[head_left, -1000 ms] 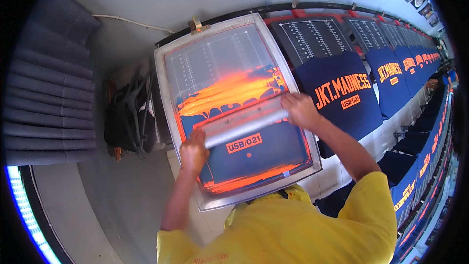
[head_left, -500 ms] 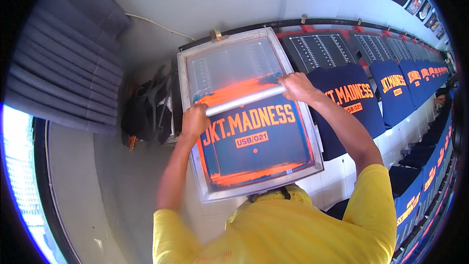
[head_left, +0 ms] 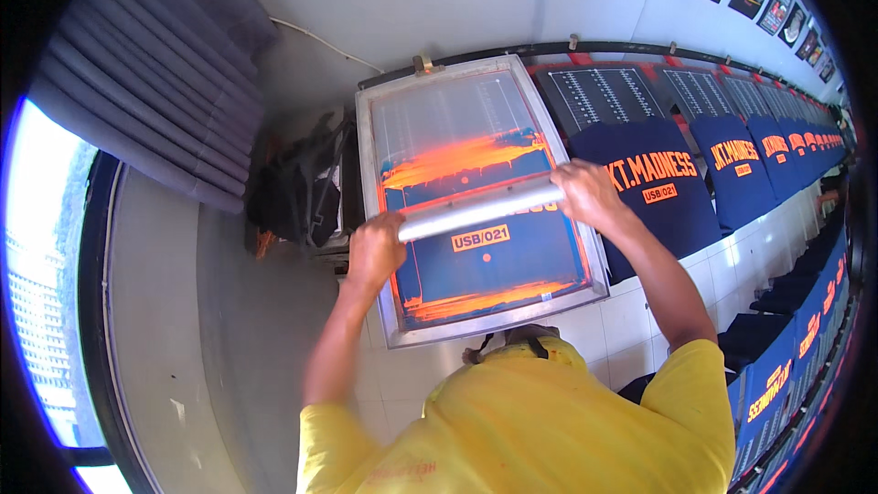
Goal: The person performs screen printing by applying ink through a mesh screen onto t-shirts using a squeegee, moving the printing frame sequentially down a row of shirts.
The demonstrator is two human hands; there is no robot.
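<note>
A long silver squeegee (head_left: 480, 209) lies crosswise on the mesh of a metal-framed printing screen (head_left: 476, 197), which sits flat, smeared with orange ink above and below the squeegee over dark blue fabric.

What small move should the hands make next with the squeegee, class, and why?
Probably draw the squeegee toward the frame's near edge: left hand and right hand grip its ends mid-screen, with orange ink spread behind it.

A dark bag (head_left: 297, 192) slumps left of the table, grey curtain (head_left: 146, 82) above, printed navy shirts (head_left: 654, 178) rightward.
</note>
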